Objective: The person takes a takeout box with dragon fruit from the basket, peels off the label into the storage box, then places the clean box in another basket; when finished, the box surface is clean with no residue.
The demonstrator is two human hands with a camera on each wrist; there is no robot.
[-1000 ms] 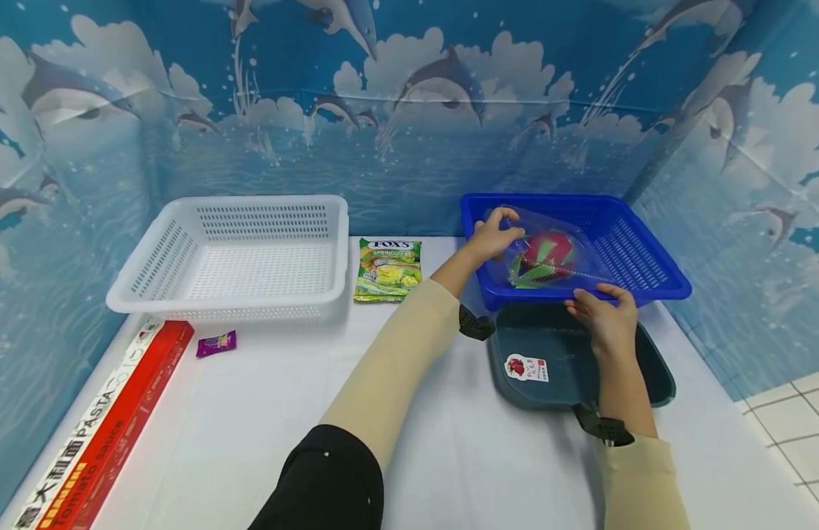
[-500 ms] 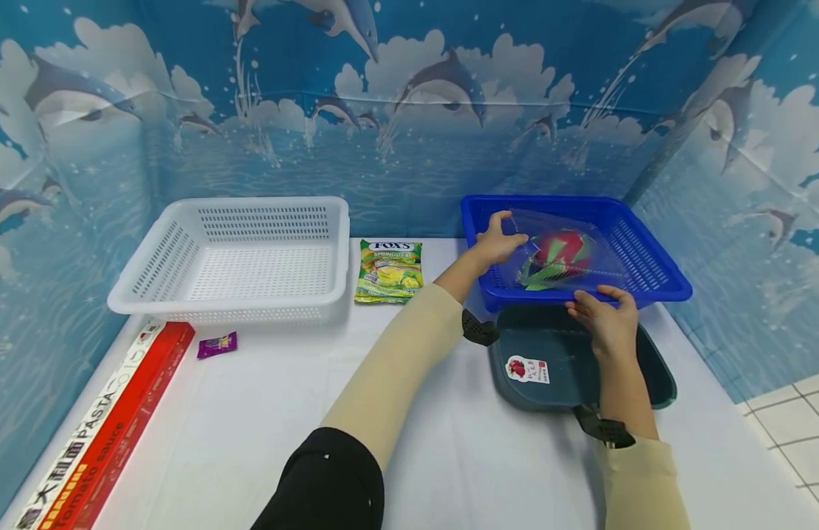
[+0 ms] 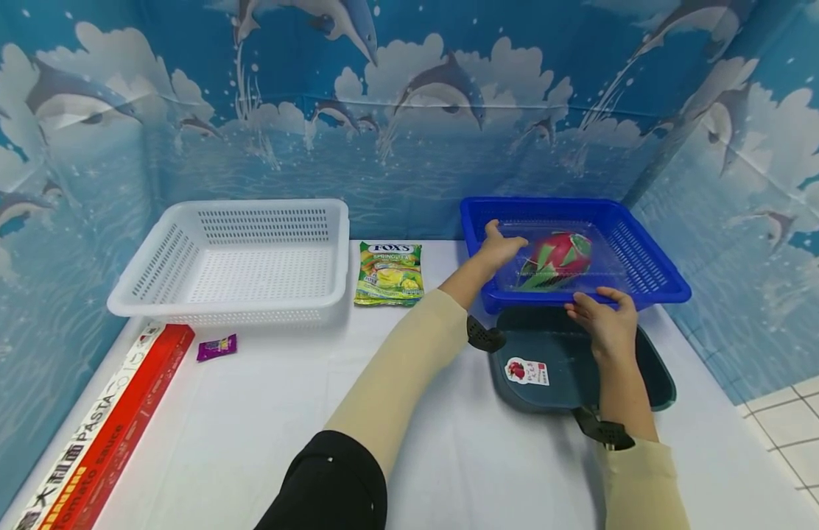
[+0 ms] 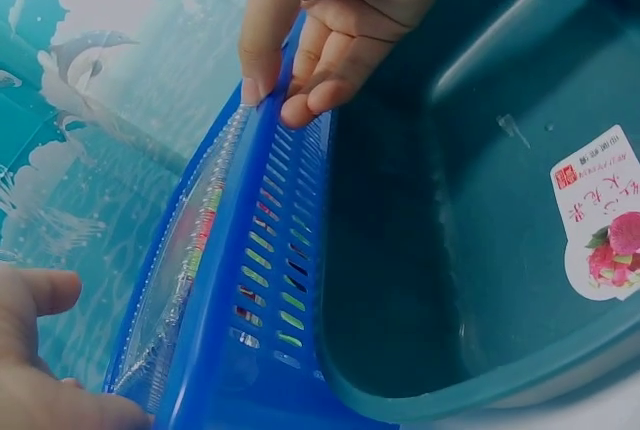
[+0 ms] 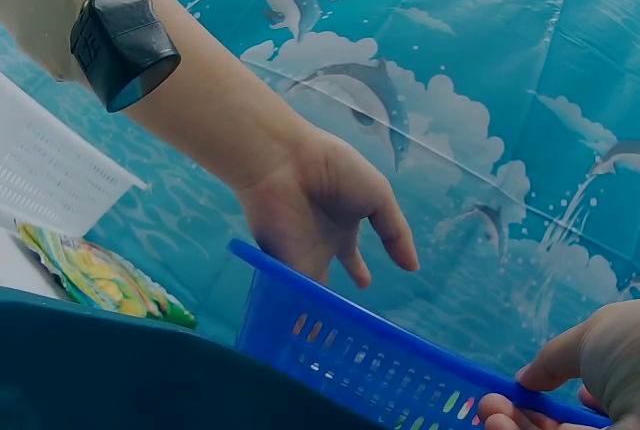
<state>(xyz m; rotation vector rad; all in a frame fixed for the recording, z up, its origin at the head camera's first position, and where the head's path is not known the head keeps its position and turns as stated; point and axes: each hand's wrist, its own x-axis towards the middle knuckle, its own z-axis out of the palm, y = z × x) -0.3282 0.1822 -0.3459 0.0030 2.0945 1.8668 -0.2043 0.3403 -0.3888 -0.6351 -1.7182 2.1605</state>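
Observation:
A red and green dragon fruit (image 3: 560, 258) lies in the blue basket (image 3: 648, 254), under a clear plastic lid (image 3: 605, 254). My left hand (image 3: 501, 246) is over the basket's left side, thumb and fingers spread. In the left wrist view its fingertips (image 4: 120, 412) are at the lid's near corner; contact is hard to tell. My right hand (image 3: 608, 324) pinches the basket's front rim, thumb inside against the lid's edge and fingers outside. Just in front stands a dark green plastic tub (image 3: 549, 390) bearing a dragon fruit sticker (image 3: 526, 371).
A white basket (image 3: 250, 272) stands at the back left. Between the baskets lies a green-yellow FOX'S candy bag (image 3: 388, 274). On the left are a small purple packet (image 3: 217, 347) and a long red and white pasta box (image 3: 111, 419). A dolphin-print curtain (image 3: 409, 162) hangs behind.
The clear lid has come down from a tilted position to lie flat inside the blue basket over the dragon fruit. My left hand has lowered slightly with it; my right hand has stayed put.

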